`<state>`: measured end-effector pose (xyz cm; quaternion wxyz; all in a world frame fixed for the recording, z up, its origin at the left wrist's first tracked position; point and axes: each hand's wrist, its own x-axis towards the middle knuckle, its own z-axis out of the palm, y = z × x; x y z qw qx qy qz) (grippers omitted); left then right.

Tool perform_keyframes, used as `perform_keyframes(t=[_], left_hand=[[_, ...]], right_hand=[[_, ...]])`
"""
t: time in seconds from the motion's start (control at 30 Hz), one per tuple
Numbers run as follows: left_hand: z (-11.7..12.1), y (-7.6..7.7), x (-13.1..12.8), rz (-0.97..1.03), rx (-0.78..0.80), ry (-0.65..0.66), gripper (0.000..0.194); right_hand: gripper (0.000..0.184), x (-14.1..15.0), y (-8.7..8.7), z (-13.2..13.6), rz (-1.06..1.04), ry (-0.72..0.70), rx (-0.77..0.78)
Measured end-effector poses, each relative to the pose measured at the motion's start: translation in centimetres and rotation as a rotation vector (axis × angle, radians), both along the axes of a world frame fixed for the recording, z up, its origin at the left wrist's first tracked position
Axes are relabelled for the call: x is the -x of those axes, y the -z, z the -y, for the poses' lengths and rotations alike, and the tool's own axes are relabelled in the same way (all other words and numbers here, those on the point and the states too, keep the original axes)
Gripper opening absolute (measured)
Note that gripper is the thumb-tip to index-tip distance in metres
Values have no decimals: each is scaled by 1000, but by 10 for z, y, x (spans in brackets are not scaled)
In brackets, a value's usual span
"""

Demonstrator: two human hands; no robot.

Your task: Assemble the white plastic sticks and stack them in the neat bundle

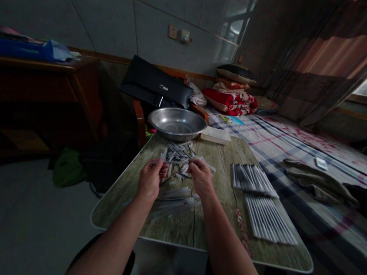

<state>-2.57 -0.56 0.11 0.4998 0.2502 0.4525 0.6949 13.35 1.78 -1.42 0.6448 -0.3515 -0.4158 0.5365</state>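
My left hand (151, 178) and my right hand (201, 176) are both closed, pinching the two ends of a thin grey rod (177, 162) held level between them. Just beyond it lies a loose heap of short grey and white pieces (179, 152) on the wood-patterned table (174, 228). Under my wrists rests a bundle of clear thin tubes (173, 200). To the right of my right hand lie two neat rows of finished rods, a darker one (251, 178) and a white one (268, 218).
A metal basin (177, 123) and a white shallow tray (215, 135) stand at the table's far end. A bed with a striped sheet (314, 169), a crumpled cloth (316, 180) and folded blankets (230, 99) is at the right. A dark desk (37, 91) is at the left.
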Motion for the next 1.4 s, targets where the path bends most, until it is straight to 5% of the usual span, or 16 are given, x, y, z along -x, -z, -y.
perform_keyframes(t=[0.53, 0.77, 1.07, 1.27, 1.4], left_hand=[[1, -2, 2, -10, -48, -29, 44], [1, -3, -1, 93, 11, 125, 46], [3, -3, -4, 158, -38, 243, 42], [0, -1, 0, 111, -53, 207, 41], [0, 2, 1, 71, -76, 197, 40]], right_hand=[[20, 0, 0, 1, -32, -62, -1], [24, 4, 4, 1, 118, -49, -26], [56, 2, 5, 4, 431, 28, 44], [29, 0, 0, 5, 200, -89, 15], [26, 0, 4, 2, 358, -79, -37]])
